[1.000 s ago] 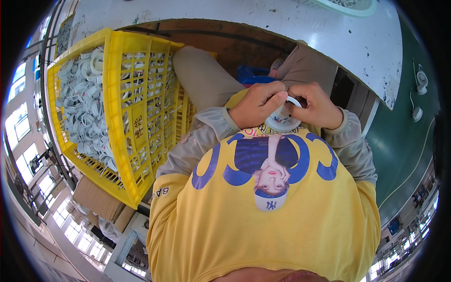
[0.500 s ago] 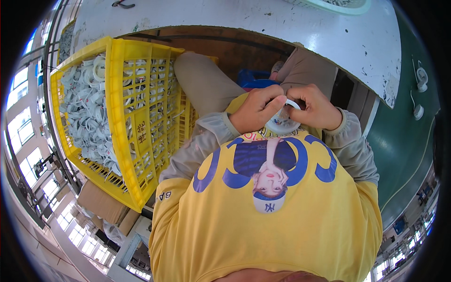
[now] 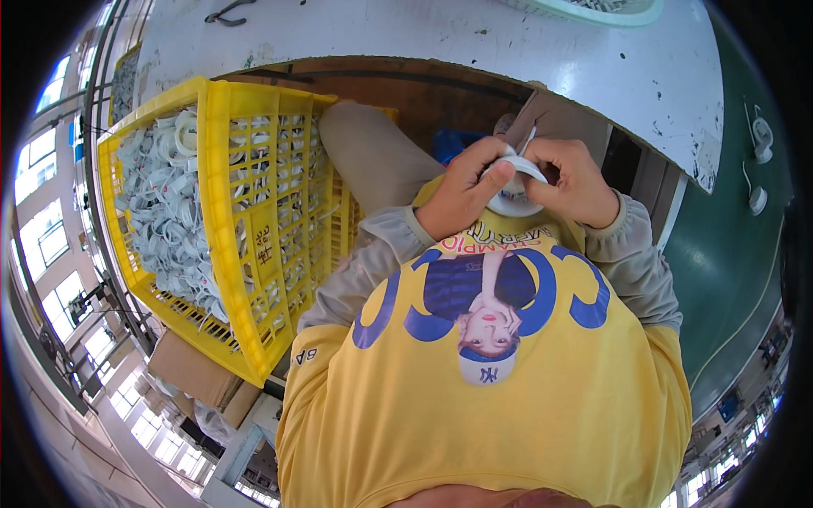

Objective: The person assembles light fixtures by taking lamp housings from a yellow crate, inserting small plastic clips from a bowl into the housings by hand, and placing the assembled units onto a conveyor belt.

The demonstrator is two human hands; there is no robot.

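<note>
Sliding lower in the frame since earlier, the white worktable (image 3: pixel 406 38) and yellow plastic crate (image 3: pixel 218 169) are occupying the top and left; right of centre, the left hand (image 3: pixel 461 190) and right hand (image 3: pixel 579 186) are pinching a tilting white plastic ring (image 3: pixel 515 205) between thumbs and fingers.

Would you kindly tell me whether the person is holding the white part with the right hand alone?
No, the left hand and the right hand both have their fingers on the white part.
</note>
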